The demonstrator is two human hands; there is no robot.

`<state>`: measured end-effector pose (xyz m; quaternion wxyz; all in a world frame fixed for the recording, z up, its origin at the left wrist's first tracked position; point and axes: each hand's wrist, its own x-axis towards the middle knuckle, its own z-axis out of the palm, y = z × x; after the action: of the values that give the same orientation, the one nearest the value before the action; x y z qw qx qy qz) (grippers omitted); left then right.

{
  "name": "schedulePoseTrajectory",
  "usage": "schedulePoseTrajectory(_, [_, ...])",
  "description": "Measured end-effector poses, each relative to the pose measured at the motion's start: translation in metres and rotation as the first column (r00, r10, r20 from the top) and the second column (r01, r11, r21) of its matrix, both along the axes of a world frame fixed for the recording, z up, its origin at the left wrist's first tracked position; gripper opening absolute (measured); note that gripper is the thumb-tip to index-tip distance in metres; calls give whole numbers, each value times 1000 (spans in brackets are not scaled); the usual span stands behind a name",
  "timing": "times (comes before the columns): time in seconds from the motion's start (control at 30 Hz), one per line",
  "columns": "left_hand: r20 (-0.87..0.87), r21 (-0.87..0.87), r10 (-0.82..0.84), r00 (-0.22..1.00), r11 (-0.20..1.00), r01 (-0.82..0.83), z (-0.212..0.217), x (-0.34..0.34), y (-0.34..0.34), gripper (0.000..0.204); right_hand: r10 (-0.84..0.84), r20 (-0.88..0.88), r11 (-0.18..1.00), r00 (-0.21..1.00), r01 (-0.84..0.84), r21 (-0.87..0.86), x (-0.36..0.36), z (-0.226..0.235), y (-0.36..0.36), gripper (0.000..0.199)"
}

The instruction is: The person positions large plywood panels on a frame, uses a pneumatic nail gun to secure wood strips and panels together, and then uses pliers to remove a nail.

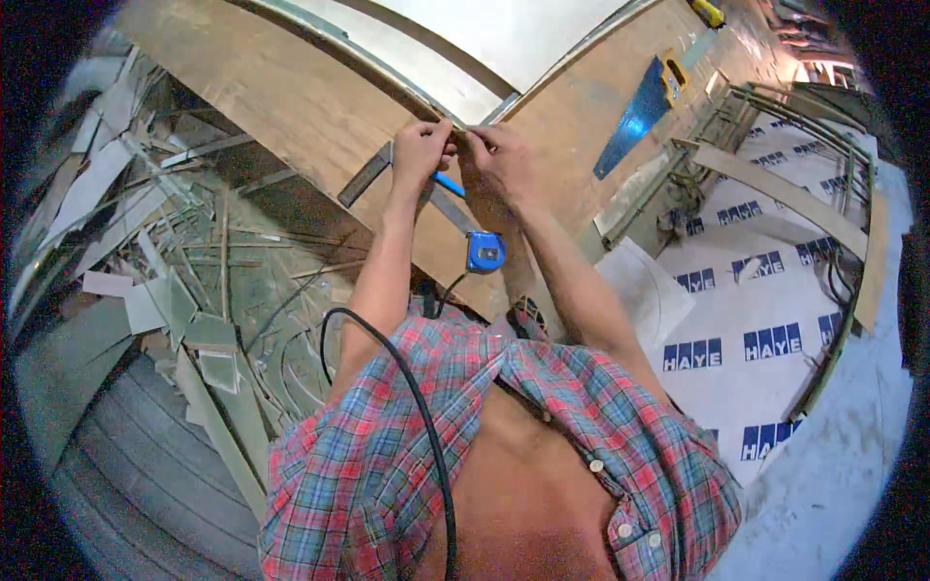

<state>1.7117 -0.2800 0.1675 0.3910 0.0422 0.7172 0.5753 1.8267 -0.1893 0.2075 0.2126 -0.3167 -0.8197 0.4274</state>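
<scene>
Side by side at the near corner of a white panel, my left hand and my right hand have their fingers closed in a pinch. Between them seems to be the end of a thin pale strip that runs along the panel's edge; my fingertips hide the exact hold. Below my left hand, a metal try square lies on the plywood, partly covered by my wrist. A slim blue stick, like a pencil, rests beside it. Nearer to me sits a blue tape measure.
A handsaw with a yellow and black handle lies on the plywood board to the right. Offcuts and thin scraps pile up on the left, above a large tyre. Printed white sheeting and a metal frame are at right. A black cable crosses my shirt.
</scene>
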Motion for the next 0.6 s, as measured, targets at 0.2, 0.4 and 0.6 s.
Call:
schedulePoseTrajectory(0.2, [95,60,-35,995,998,29,1,-8,0,30,-136,-38,983,990,140,121,-12,-4,-5,14])
schedulePoseTrajectory(0.4, [260,167,-77,962,985,34,-4,-16,0,27,-99,-13,982,995,100,159,-12,-3,-9,11])
schedulePoseTrajectory(0.6, [258,91,-82,963,994,61,-2,-17,-1,27,-20,203,919,979,-62,390,-14,-2,-5,11])
